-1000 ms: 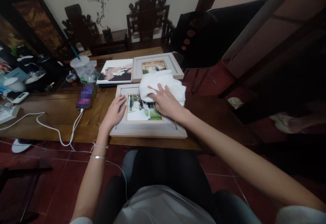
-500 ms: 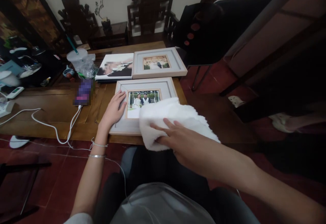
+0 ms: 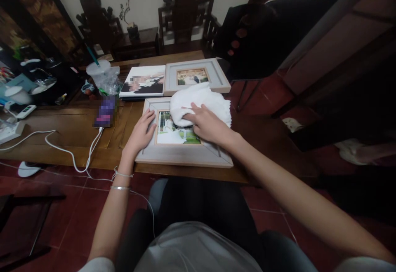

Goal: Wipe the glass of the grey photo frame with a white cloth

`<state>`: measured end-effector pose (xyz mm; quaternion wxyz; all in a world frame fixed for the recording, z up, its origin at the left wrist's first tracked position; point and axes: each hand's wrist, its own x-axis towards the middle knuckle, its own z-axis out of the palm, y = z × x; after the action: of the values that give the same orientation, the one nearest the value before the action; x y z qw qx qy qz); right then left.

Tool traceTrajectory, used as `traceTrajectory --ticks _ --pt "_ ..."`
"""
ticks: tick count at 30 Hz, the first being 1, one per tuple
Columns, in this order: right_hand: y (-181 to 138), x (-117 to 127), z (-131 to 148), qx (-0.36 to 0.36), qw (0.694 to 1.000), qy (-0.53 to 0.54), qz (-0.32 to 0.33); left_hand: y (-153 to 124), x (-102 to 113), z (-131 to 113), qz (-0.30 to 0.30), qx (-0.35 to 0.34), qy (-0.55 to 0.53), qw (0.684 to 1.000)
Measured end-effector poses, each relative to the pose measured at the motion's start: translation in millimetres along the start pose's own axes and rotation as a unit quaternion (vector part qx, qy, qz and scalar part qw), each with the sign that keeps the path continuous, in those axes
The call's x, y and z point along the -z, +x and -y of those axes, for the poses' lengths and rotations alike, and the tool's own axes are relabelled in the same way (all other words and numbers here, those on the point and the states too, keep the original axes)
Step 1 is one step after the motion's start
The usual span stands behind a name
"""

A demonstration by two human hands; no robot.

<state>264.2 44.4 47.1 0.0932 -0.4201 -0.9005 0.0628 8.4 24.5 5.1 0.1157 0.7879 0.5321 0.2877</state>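
Note:
A grey-framed photo (image 3: 182, 155) lies flat at the near edge of the wooden table (image 3: 68, 134). My left hand (image 3: 141, 133) rests flat on the frame's left side, fingers stretched out. My right hand (image 3: 206, 124) presses a white towel (image 3: 201, 101) onto the upper right part of the picture, fingers spread over the cloth. The towel hides the top of the photo and the frame's far right corner.
Behind lie a second grey-framed photo (image 3: 198, 76) and an unframed print (image 3: 144, 82). To the left are a phone (image 3: 105, 113) on a white cable (image 3: 72, 156), a plastic cup with a bag (image 3: 103, 76), and clutter. A dark chair (image 3: 247, 45) stands at the right.
My right hand drew the towel down toward me off the frame's near right corner, then pushed it back up onto the picture's upper right. My left hand stayed on the frame.

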Motion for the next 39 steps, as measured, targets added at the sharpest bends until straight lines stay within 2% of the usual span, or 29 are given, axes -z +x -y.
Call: traceTrajectory --ticks 2,6,8,10,13,19,22,24,27,34,36,39 --pt "-14 3 13 0.014 1.0 -0.004 0.027 0 0 0 -0.002 -0.005 0.0 1.0" --pt "-66 7 44 0.062 0.995 0.026 0.069 0 -1 1 0.004 -0.009 0.016 1.0" --pt "-89 8 53 0.091 0.993 0.048 0.064 1 -2 2 0.009 -0.01 0.024 1.0" --pt "-99 7 55 0.109 0.991 0.061 0.045 1 -2 2 0.011 -0.011 0.028 0.999" --pt "-87 0 45 0.109 0.992 0.055 0.011 0 -3 3 0.011 -0.01 0.026 1.0" --pt "-20 -11 0 0.028 0.997 -0.006 -0.077 0 -2 3 0.005 -0.018 0.006 1.0" --pt "5 -8 -15 0.002 0.997 -0.023 -0.073 1 -1 3 0.004 -0.016 0.004 1.0" --pt "10 -5 -15 -0.002 0.998 -0.03 -0.051 1 -1 3 0.003 -0.015 0.005 1.0" --pt "-7 -2 1 0.022 0.999 -0.019 -0.017 1 -1 2 0.001 -0.014 0.009 1.0" --pt "-101 12 48 0.107 0.988 0.101 0.038 0 -1 2 0.006 -0.013 0.018 1.0" --pt "-111 13 52 0.12 0.984 0.122 0.038 0 -2 3 0.005 -0.013 0.015 1.0" --pt "-97 4 43 0.123 0.984 0.129 0.016 0 -2 3 0.008 -0.013 0.013 1.0"
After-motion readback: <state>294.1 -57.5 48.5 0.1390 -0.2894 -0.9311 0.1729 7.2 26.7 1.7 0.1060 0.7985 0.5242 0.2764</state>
